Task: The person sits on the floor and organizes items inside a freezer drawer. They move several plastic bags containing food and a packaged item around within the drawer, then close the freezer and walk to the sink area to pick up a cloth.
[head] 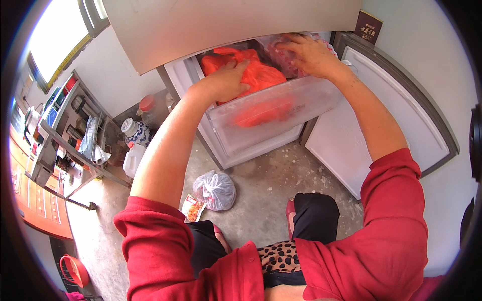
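Observation:
A frosted clear freezer drawer (278, 101) is pulled out of the refrigerator's lower compartment. Inside it, at the left, lies a red plastic bag (263, 73), with my left hand (226, 81) resting on it, fingers spread. My right hand (310, 54) is at the drawer's right side, its fingers over a clear plastic bag with pinkish contents (282, 56); whether it grips the bag is unclear. The bags' contents cannot be made out. On the floor are a tied whitish plastic bag (214, 190) and a small printed food packet (193, 208) beside it.
The freezer door (380, 113) stands wide open at the right. Overhead, the upper refrigerator door (233, 26) juts out. At the left are a metal shelf rack (84, 160) with household items, a white jug (133, 160), a blue-and-white jar (139, 133) and a red basket (77, 271).

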A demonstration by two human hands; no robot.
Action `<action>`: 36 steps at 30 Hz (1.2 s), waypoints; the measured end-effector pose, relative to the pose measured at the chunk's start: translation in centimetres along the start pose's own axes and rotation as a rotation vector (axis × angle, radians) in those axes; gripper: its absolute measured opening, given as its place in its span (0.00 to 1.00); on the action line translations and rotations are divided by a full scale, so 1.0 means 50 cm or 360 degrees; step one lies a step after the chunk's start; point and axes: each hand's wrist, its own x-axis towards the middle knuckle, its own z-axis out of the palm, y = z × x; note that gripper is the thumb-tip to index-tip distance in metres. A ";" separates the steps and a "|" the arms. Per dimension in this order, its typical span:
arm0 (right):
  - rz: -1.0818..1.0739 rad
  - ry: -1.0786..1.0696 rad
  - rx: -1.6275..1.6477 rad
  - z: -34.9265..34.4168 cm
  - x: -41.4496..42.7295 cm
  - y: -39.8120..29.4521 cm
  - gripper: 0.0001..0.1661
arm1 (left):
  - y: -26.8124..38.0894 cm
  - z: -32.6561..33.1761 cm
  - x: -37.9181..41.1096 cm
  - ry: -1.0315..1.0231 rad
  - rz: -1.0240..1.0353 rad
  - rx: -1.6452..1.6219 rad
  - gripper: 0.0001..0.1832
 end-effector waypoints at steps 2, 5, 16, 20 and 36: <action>0.0080 -0.0072 0.0048 0.001 -0.008 0.003 0.32 | 0.000 -0.003 -0.005 -0.0024 -0.0014 0.0016 0.38; 0.0047 -0.0046 0.0157 0.003 -0.024 0.040 0.35 | -0.001 0.004 0.012 -0.0001 0.0051 0.0015 0.38; 0.0341 -0.0068 -0.0019 0.039 0.012 0.041 0.39 | -0.021 -0.010 -0.005 -0.0026 0.0185 -0.0142 0.38; 0.0547 -0.0334 -0.0115 0.054 0.047 0.069 0.38 | -0.003 -0.015 -0.005 -0.0051 0.0182 -0.0140 0.38; -0.0049 -0.0247 -0.0195 0.017 0.024 0.035 0.23 | -0.008 -0.001 -0.010 0.0030 0.0192 -0.0172 0.39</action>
